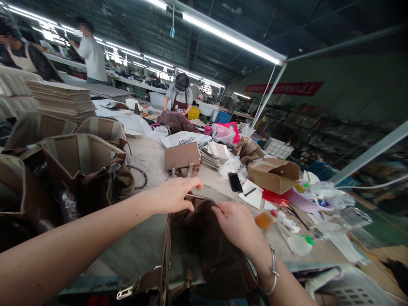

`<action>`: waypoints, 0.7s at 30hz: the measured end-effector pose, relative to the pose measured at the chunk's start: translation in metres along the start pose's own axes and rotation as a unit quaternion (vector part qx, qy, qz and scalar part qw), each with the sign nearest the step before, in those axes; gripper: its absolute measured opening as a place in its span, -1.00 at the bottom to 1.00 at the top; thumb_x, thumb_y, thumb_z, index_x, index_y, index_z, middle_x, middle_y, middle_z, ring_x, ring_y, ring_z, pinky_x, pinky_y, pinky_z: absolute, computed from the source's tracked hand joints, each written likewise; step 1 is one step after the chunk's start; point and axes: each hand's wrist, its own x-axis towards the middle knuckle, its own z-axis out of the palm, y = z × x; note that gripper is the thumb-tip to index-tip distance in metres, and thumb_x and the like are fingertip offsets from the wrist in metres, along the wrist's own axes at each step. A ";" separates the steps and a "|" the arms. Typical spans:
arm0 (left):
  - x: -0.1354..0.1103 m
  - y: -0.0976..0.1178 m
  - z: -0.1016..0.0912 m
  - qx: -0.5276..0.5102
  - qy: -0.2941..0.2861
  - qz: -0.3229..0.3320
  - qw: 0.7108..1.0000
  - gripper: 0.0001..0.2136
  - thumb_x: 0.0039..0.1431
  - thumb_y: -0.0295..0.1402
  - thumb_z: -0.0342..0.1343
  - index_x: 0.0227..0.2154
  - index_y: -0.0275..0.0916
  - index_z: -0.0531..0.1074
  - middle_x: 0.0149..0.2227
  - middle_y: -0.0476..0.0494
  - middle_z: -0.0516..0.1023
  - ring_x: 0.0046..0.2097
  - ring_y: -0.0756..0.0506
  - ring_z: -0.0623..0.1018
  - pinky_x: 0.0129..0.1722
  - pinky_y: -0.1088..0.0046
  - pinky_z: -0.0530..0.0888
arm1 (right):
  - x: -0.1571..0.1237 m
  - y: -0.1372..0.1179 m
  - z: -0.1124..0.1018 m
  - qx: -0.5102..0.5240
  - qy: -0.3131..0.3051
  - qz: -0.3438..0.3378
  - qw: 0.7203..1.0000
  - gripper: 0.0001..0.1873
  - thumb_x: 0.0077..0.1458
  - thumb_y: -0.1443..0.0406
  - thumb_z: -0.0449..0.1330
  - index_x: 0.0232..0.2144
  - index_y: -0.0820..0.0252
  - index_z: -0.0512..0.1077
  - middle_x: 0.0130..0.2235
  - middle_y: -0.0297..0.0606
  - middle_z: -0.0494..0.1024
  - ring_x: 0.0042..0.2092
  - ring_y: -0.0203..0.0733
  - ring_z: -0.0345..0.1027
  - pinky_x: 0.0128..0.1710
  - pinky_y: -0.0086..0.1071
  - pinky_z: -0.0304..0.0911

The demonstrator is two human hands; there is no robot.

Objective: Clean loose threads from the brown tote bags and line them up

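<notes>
A dark brown handbag (204, 250) stands with its mouth facing me at the table's near edge, its straps and a metal buckle hanging at the left. My right hand (237, 223), with a bracelet on the wrist, grips the bag's right rim between thumb and curled fingers. Over the far rim reaches my left hand (172, 195), its index finger stretched out and its thumb apart, holding nothing that I can see. Whether the left thumb touches the rim I cannot tell. Just beyond my hands sits a smaller brown bag piece (182, 158) with handles.
Several open brown bags (84, 148) crowd the left, before a stack of brown sheets (60, 100). To the right lie a phone (235, 182), a cardboard box (273, 175), a bottle of orange liquid (266, 220) and plastic wrap. A co-worker (180, 95) stands across the table.
</notes>
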 end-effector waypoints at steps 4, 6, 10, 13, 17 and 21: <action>0.000 -0.008 -0.004 0.000 -0.025 0.049 0.999 -0.68 -0.10 -0.40 0.22 -0.25 -0.16 0.27 -0.25 0.01 0.45 -0.21 -0.07 0.46 -0.26 0.49 0.31 | 0.000 -0.001 0.000 0.017 -0.012 0.011 1.000 -0.62 0.17 0.19 -0.02 -0.60 0.13 0.43 -0.52 -0.28 0.50 -0.45 -0.21 0.33 -0.48 -0.40 0.01; 0.001 -0.009 -0.005 -0.013 -0.039 0.049 0.998 -0.70 -0.09 -0.42 0.21 -0.28 -0.18 0.26 -0.29 0.02 0.46 -0.25 -0.05 0.46 -0.29 0.52 0.30 | 0.000 0.000 0.001 0.032 -0.013 0.016 0.999 -0.59 0.17 0.16 -0.03 -0.61 0.13 0.42 -0.54 -0.29 0.49 -0.46 -0.22 0.31 -0.48 -0.40 0.00; 0.006 -0.009 -0.003 -0.035 -0.038 0.013 0.999 -0.73 -0.08 -0.44 0.19 -0.29 -0.20 0.27 -0.35 0.03 0.46 -0.28 -0.03 0.46 -0.33 0.55 0.29 | -0.001 0.011 0.000 0.096 -0.045 0.014 0.994 -0.52 0.17 0.05 -0.05 -0.60 0.14 0.45 -0.60 -0.32 0.43 -0.52 -0.27 0.26 -0.51 -0.41 -0.01; 0.007 -0.005 0.000 -0.024 -0.035 0.009 0.999 -0.79 -0.05 -0.42 0.16 -0.31 -0.20 0.30 -0.39 0.04 0.46 -0.31 -0.02 0.46 -0.35 0.55 0.28 | -0.003 0.019 -0.006 0.171 -0.087 0.002 0.981 -0.53 0.05 -0.08 0.04 -0.28 0.12 0.51 -0.58 -0.37 0.43 -0.51 -0.27 0.28 -0.55 -0.45 0.00; 0.008 0.002 0.001 -0.013 -0.024 -0.008 1.000 -0.84 -0.04 -0.42 0.14 -0.34 -0.20 0.32 -0.42 0.05 0.46 -0.34 -0.02 0.46 -0.37 0.54 0.28 | -0.002 0.020 -0.011 0.218 -0.060 0.011 0.974 -0.37 -0.05 -0.07 0.16 0.02 0.12 0.35 -0.45 -0.36 0.51 -0.43 -0.24 0.35 -0.49 -0.44 0.11; 0.006 0.003 0.003 -0.017 -0.008 -0.013 1.000 -0.87 -0.02 -0.42 0.12 -0.36 -0.20 0.33 -0.42 0.05 0.47 -0.34 -0.02 0.46 -0.36 0.55 0.29 | 0.005 0.011 -0.008 0.180 -0.015 -0.023 0.983 -0.59 0.00 0.06 0.18 -0.10 0.06 0.44 -0.43 -0.38 0.52 -0.40 -0.25 0.35 -0.45 -0.44 0.12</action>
